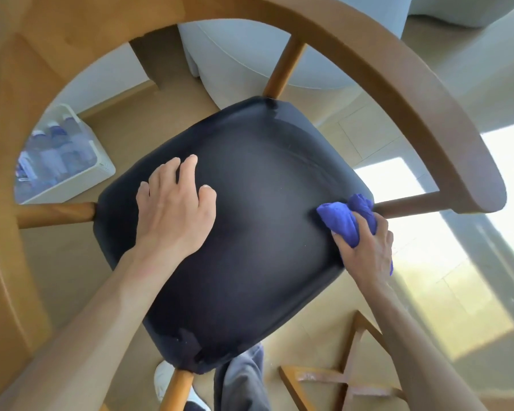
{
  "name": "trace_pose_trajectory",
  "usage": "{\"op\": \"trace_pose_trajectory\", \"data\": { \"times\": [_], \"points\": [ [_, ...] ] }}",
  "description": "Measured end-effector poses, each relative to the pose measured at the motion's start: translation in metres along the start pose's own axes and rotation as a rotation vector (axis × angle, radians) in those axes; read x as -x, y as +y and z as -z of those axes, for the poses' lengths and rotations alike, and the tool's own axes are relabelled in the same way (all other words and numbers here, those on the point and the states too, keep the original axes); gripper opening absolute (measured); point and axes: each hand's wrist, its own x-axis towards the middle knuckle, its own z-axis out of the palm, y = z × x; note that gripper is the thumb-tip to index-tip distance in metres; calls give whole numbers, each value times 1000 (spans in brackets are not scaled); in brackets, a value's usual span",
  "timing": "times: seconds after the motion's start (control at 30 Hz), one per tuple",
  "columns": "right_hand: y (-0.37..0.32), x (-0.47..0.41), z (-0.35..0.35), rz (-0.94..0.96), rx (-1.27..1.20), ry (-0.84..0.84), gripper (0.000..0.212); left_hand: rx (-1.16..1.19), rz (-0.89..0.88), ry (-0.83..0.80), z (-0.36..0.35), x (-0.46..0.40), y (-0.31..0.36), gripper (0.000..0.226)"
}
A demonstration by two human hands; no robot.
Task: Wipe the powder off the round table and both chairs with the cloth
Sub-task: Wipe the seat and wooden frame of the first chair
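A wooden chair with a curved backrest (398,75) and a dark padded seat (264,179) fills the view from above. My left hand (175,209) rests palm down on the left part of the seat, fingers spread and slightly bent. My right hand (365,247) grips a bunched blue cloth (343,219) and presses it onto the seat's right edge, near the wooden rail. No powder shows clearly on the dark seat. The round table is out of view.
A white crate of water bottles (60,155) stands on the floor at the left, behind the chair. A pale upholstered seat (241,51) lies beyond the backrest. A wooden cross-shaped base (347,378) sits on the floor at lower right, near my leg and shoe (163,378).
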Motion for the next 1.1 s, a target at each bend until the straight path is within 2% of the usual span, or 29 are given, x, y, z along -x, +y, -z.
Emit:
{"op": "trace_pose_trajectory", "data": {
  "times": [0.17, 0.3, 0.57, 0.67, 0.73, 0.87, 1.1],
  "points": [
    [-28, 17, -15, -119, -52, 41, 39, -1, 1, 20, 3, 5, -12, 54],
    [-58, 55, -28, -56, 4, 23, 35, 14, 11, 43, 10, 11, -22, 54],
    [-140, 187, -69, 232, 41, -207, 41, 7, 12, 79, 23, 30, -46, 53],
    [-157, 227, -76, 404, 122, -352, 56, -16, 5, 85, 27, 38, -56, 54],
    [-157, 235, -76, 503, 168, -385, 65, -24, 4, 90, 30, 42, -61, 55],
    [-144, 234, -69, 781, 202, -431, 53, -25, 1, 93, 34, 48, -69, 55],
    [-122, 226, -64, 1069, 235, -473, 44, -25, 1, 110, 45, 53, -74, 55]
  ]
}}
